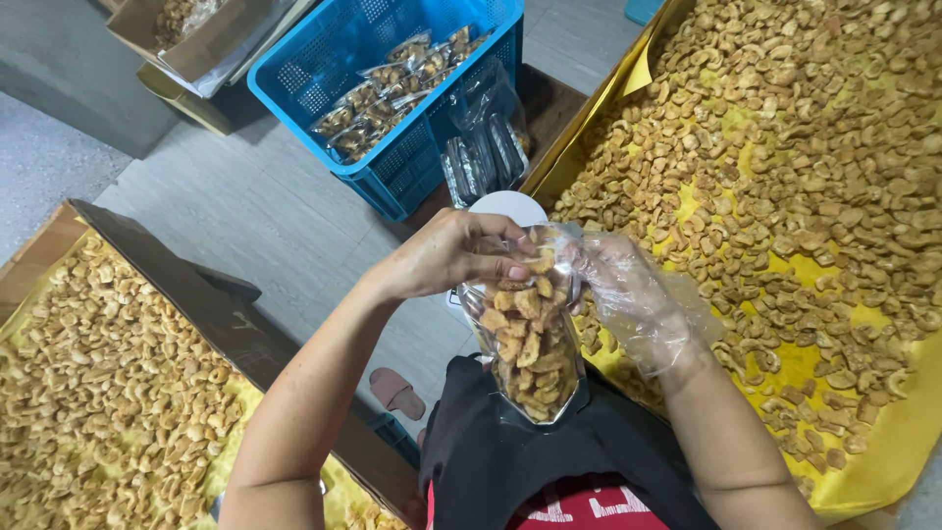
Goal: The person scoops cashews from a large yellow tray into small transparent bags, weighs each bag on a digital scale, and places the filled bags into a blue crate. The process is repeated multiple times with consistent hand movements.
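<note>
My left hand is bare and grips the top edge of a clear plastic pouch nearly full of golden fried snack pieces. My right hand, in a thin clear plastic glove, holds the pouch's other top edge, fingers at its mouth. The pouch hangs upright over my lap, above a black apron. A white round object, perhaps a scale, shows just behind the pouch.
A big tray lined with yellow paper holds heaps of snack pieces on my right. Another such tray lies at my left. A blue crate with filled pouches stands ahead, with empty pouches beside it and a cardboard box further left.
</note>
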